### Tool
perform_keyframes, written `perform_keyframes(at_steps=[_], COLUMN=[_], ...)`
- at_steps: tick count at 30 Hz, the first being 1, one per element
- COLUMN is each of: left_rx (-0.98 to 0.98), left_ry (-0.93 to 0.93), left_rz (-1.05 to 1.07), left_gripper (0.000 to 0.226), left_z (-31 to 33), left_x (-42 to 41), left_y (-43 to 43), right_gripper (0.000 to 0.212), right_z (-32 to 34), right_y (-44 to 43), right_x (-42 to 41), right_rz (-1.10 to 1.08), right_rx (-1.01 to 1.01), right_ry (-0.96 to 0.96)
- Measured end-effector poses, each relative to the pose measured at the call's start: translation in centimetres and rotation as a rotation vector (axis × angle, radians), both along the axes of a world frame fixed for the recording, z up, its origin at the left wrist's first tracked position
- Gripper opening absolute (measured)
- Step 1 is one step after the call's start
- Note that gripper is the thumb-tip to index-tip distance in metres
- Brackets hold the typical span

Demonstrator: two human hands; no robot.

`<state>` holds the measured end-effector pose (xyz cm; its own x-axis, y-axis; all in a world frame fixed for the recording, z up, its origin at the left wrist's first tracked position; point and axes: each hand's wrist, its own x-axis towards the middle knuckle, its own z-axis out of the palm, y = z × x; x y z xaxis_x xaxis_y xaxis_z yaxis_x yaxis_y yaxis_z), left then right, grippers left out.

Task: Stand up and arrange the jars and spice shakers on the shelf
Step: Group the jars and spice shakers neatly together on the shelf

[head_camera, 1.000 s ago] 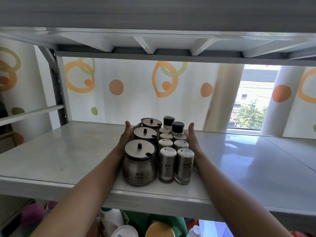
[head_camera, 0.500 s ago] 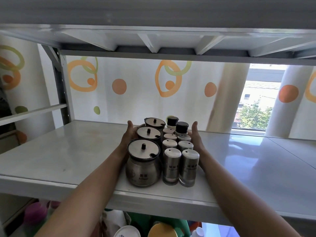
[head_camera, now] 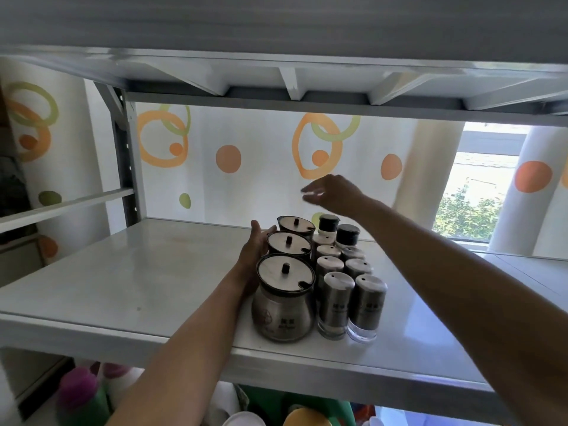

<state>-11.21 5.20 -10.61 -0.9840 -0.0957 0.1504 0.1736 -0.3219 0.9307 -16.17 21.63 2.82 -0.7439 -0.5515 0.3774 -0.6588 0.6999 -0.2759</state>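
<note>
Grey shelf (head_camera: 123,287): jars (head_camera: 285,272) and shakers (head_camera: 350,290) packed upright. Left hand (head_camera: 255,250) flat against jars at 9 o'clock, likely bracing row; right hand (head_camera: 335,192) at 12, fingers loose, empty.

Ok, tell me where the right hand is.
Head view, right of centre: the right hand hovers open above the two black-capped bottles at the back of the group, touching nothing.

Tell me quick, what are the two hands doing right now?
Left hand: open, flat against the side of the jars.
Right hand: open, up in the air above the shakers, holding nothing.
</note>
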Motion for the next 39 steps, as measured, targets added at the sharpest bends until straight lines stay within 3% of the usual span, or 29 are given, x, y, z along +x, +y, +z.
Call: perform_keyframes(at_steps=[6, 12, 15, 26, 30, 34, 37, 39], left_rx=[-0.074, -0.089, -0.081, -0.116, -0.178, -0.119, -0.078, -0.062], left_ry=[0.000, 0.051, 0.032, -0.012, -0.012, -0.047, -0.018, -0.011], left_rz=[0.007, -0.010, 0.029, 0.129, 0.163, 0.157, 0.206, 0.218], left_gripper=[0.070, 0.065, 0.075, 0.064, 0.086, 0.092, 0.124, 0.116], left_z=[-0.3, -0.2, -0.2, 1.0, 0.3, 1.4, -0.1, -0.8], left_x=[-0.5, -0.2, -0.2, 1.3, 0.7, 2.3, 1.0, 0.9], left_y=[-0.2, 0.2, -0.1, 0.4, -0.1, 0.6, -0.8, -1.5], right_gripper=[0.019, 0.024, 0.022, 0.021, 0.011, 0.035, 0.032, 0.028], right_z=[-1.8, -2.2, -2.2, -2.1, -1.8, -1.4, -0.8, -0.5], right_y=[-4.3, -5.0, -5.0, -5.1, -4.8, -3.8, -2.8, -1.9], right_x=[0.4, -0.2, -0.2, 0.5, 1.2, 2.2, 4.2, 5.8], right_rz=[-0.105, -0.129, -0.096, -0.050, -0.029, 0.008, 0.122, 0.208], right_rx=[0.292, 0.257, 0.258, 0.223, 0.228, 0.209, 0.145, 0.118], right_ry=[0.016, 0.056, 0.037, -0.015, -0.075, -0.136, -0.124, -0.149])
